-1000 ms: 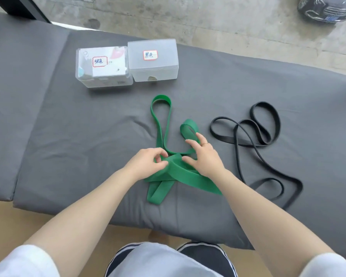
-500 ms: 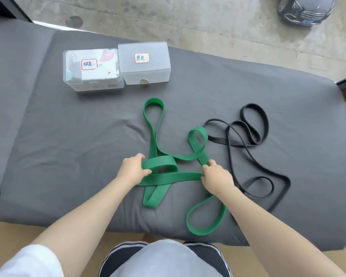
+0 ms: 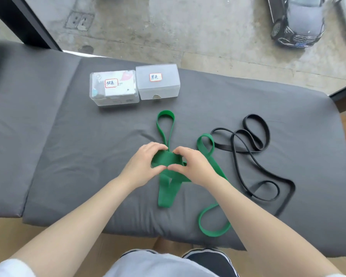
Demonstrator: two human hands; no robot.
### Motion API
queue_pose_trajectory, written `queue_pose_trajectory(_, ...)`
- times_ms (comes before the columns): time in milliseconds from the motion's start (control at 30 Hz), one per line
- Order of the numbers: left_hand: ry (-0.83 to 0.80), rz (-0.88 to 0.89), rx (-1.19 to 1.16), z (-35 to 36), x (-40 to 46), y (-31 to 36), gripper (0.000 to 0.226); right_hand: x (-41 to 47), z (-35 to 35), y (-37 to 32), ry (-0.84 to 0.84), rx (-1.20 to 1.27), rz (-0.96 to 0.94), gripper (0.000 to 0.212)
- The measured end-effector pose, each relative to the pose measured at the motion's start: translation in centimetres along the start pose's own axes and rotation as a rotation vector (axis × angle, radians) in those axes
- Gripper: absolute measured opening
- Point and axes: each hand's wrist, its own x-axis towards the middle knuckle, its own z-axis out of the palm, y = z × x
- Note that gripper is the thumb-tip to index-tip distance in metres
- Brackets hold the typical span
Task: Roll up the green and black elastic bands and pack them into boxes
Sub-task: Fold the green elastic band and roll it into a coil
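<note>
Bare grey cushion (image 3: 88,156) left of hands, black band (image 3: 254,156) sprawled right, two boxes (image 3: 136,86) beyond.

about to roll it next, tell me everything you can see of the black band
The black band is a narrow, flat strap that looks like rubber, thinner than the green band. It lies unrolled and slack on the grey mat, to the right of both hands, twisted into several overlapping loops: smaller ones at the far end, a long one trailing toward the near right edge. Neither hand touches it. Its nearest loop lies close beside a green loop; contact is unclear.
</note>
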Motion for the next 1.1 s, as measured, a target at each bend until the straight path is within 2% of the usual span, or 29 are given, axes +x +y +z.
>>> queue_pose_trajectory(100,0.013,-0.097,-0.184,-1.5,-1.0,1.4,0.044,-1.7,-1.2,-2.0,0.006,0.305,0.019,0.020)
queue_pose_trajectory(167,-0.025,-0.157,-0.304,-2.3,-2.1,2.3,0.038,-3.0,-2.1,-3.7,-0.002,0.517,0.019,0.022)
queue_pose_trajectory(233,-0.012,-0.196,-0.459,-2.9,-3.3,3.3,0.035,-4.1,-2.6,-4.9,0.027,0.606,-0.001,0.020)
queue_pose_trajectory(367,0.176,-0.233,-0.745,-3.4,-6.5,5.8,0.032,-6.7,-3.0,-5.9,0.191,0.788,0.047,0.027)
queue_pose_trajectory(433,0.277,-0.214,-0.797,-3.1,-8.4,7.5,0.031,-8.9,-3.5,-6.0,0.227,0.885,0.065,0.024)
queue_pose_trajectory(500,0.334,-0.175,-0.798,-2.3,-10.3,9.6,0.028,-11.7,-3.8,-5.9,0.210,0.890,0.041,0.013)
queue_pose_trajectory(633,0.405,-0.131,-0.796,0.0,-14.9,13.1,0.017,-18.5,-3.2,-5.0,0.116,0.754,-0.016,0.013)
queue_pose_trajectory(767,0.327,-0.150,-0.684,3.9,-21.4,15.1,0.011,-25.8,-0.8,-2.4,0.108,0.556,-0.020,0.009)
queue_pose_trajectory(933,0.045,-0.190,-0.641,8.0,-30.0,18.2,0.006,-34.7,0.9,-1.7,0.259,0.677,-0.001,0.015)
queue_pose_trajectory(1000,0.037,-0.158,-0.627,8.3,-32.4,19.2,0.014,-36.8,1.0,-2.3,0.240,0.727,-0.025,0.016)
queue_pose_trajectory(1100,0.146,-0.106,-0.606,7.4,-35.3,19.9,0.026,-38.9,1.6,-3.7,0.112,0.704,-0.067,0.018)
